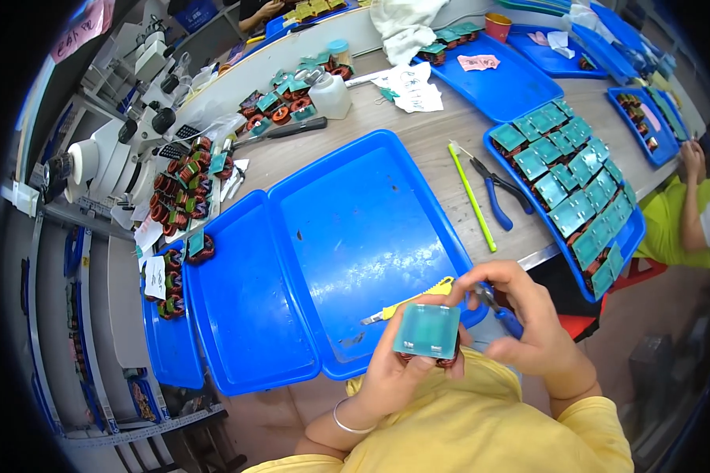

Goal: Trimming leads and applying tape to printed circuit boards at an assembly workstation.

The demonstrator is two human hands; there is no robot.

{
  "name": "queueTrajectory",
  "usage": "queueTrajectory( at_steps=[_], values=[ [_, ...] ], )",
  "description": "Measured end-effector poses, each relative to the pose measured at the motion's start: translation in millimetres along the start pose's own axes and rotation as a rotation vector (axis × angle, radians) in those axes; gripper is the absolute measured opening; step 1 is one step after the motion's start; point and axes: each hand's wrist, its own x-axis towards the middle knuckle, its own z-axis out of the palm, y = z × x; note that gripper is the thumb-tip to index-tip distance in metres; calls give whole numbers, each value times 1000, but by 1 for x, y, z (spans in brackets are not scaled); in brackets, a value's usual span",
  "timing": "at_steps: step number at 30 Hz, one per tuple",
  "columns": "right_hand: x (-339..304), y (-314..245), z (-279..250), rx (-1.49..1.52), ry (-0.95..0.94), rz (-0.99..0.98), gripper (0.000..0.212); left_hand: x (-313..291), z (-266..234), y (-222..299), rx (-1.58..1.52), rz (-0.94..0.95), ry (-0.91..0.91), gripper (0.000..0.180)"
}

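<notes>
My left hand (pixel 398 368) grips a coil component with a square green circuit board (pixel 427 331) facing up. Copper windings peek out beneath the board. Just to the right, my right hand (pixel 532 319) holds a small hand tool with blue handles (pixel 510 322), probably cutters or pliers; its metal end is partly hidden by my fingers. Behind the board, a yellow utility knife (pixel 406 301) lies in the large blue tray (pixel 355 229) with its blade toward the left.
Rows of green-board coil components (pixel 580 173) fill a tray at the right. Blue-handled pliers (pixel 497 197) and a green stick (pixel 475 197) lie beside it. Loose coils (pixel 183 185) are heaped at the left, near white microscopes (pixel 83 162). Another person's hand (pixel 693 160) shows far right.
</notes>
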Motion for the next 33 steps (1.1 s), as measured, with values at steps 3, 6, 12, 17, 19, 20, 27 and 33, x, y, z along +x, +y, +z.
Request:
queueTrajectory(
  at_steps=[3, 6, 12, 17, 19, 20, 27, 33],
  values=[
    [-3, -7, -6, -70, 31, -8, 60, 1, 2, -1, -232, -26, -54, 67],
    [-5, -8, -11, -158, 56, -54, 53, 2, 8, 4, -277, -33, -25, 70],
    [-9, -25, -22, -453, -134, -103, 40, -2, -1, 4, -398, -95, -119, 71],
    [-10, -25, -19, -448, -204, -70, 42, -6, -2, 8, -382, -57, -184, 68],
    [-10, -25, -18, -446, -212, -64, 42, -6, -3, 11, -314, -66, -174, 68],
    [-10, -25, -18, -445, -217, -58, 42, -7, -4, 12, -315, -65, -173, 68],
    [-13, -15, -11, -466, -110, -110, 53, -9, -6, 13, -218, -55, -138, 69],
    [-10, -23, -14, -492, -227, -110, 41, -9, -9, 9, -336, -50, -174, 68]
  ],
)
